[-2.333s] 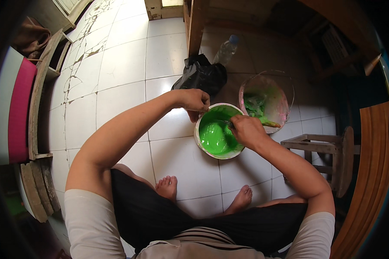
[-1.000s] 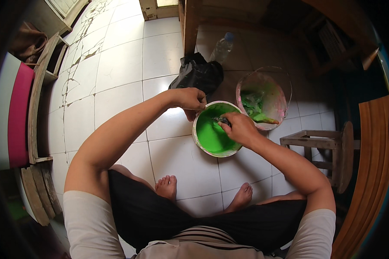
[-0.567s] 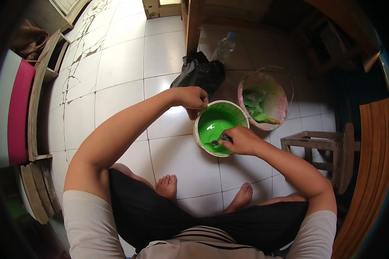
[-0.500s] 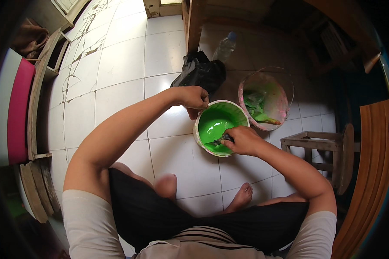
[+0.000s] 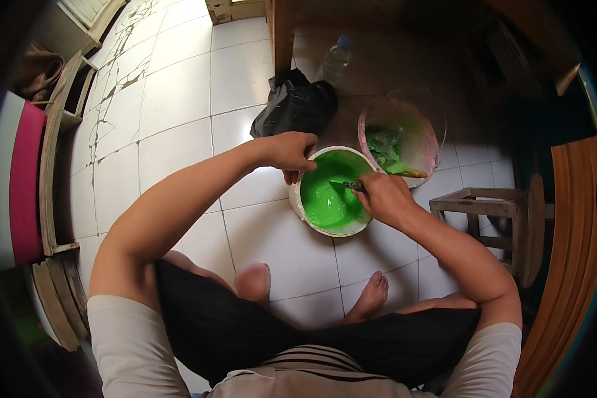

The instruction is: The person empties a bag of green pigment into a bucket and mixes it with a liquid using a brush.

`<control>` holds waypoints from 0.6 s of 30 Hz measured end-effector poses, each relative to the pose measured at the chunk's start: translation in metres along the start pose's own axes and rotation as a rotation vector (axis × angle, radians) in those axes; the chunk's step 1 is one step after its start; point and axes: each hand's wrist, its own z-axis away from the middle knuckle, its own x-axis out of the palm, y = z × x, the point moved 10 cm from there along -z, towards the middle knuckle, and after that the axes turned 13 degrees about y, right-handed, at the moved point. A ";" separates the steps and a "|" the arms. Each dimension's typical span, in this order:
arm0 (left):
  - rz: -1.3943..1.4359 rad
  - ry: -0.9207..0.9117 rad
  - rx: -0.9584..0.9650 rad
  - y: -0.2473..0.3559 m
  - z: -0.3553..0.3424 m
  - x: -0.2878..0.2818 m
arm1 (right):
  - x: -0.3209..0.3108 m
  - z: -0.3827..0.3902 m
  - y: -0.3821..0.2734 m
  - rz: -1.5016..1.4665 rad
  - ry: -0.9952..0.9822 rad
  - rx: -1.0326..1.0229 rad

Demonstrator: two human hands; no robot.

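On the tiled floor in front of me stands a white bucket (image 5: 297,209) holding bright green paint (image 5: 326,203). My left hand (image 5: 293,154) is closed on its far left rim, thumb over the edge. From the right, my right hand (image 5: 386,198) grips a dark-handled tool (image 5: 353,186) over the bucket. The tool's tip dips into the paint near the middle; its shape is hidden there. Beyond to the right, a second bucket (image 5: 426,119) with pink smears holds a green-coated brush-like thing (image 5: 404,171) and a crumpled green-stained plastic bag (image 5: 383,142).
Behind the bucket lie a black plastic bag (image 5: 295,106) and a clear bottle (image 5: 335,61) with a blue cap. A wooden stool (image 5: 487,205) stands at the right, a wooden shelf (image 5: 63,132) at the left. My bare feet (image 5: 370,295) are just nearer than the bucket.
The tool's tip has moved from the near left part of the paint to its middle, with my right hand shifted slightly away and right. My left hand stays at the rim.
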 end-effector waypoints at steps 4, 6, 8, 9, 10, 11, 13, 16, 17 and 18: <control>-0.050 0.005 -0.019 0.018 0.016 0.001 | -0.024 0.005 -0.005 -0.066 0.099 -0.024; -0.074 -0.005 -0.018 0.024 0.022 0.004 | -0.032 0.006 -0.008 -0.083 0.148 -0.052; -0.086 -0.035 0.004 0.029 0.028 0.008 | -0.036 0.007 -0.011 -0.098 0.188 -0.084; -0.106 -0.037 -0.004 0.032 0.030 0.010 | -0.032 0.007 -0.010 -0.080 0.187 -0.100; -0.127 -0.039 -0.011 0.034 0.033 0.011 | -0.027 0.008 -0.009 -0.062 0.185 -0.116; -0.147 -0.042 -0.021 0.038 0.035 0.013 | -0.023 0.010 -0.008 -0.046 0.182 -0.130; -0.172 -0.033 0.009 0.048 0.038 0.018 | -0.014 0.015 0.000 0.009 0.141 -0.093; -0.198 -0.021 0.015 0.054 0.041 0.022 | -0.007 0.024 0.015 0.020 0.062 -0.001; -0.203 -0.016 0.012 0.053 0.041 0.023 | -0.006 0.027 0.019 0.014 0.031 0.033; -0.189 -0.022 0.001 0.051 0.041 0.024 | -0.004 0.030 0.023 -0.005 -0.001 0.077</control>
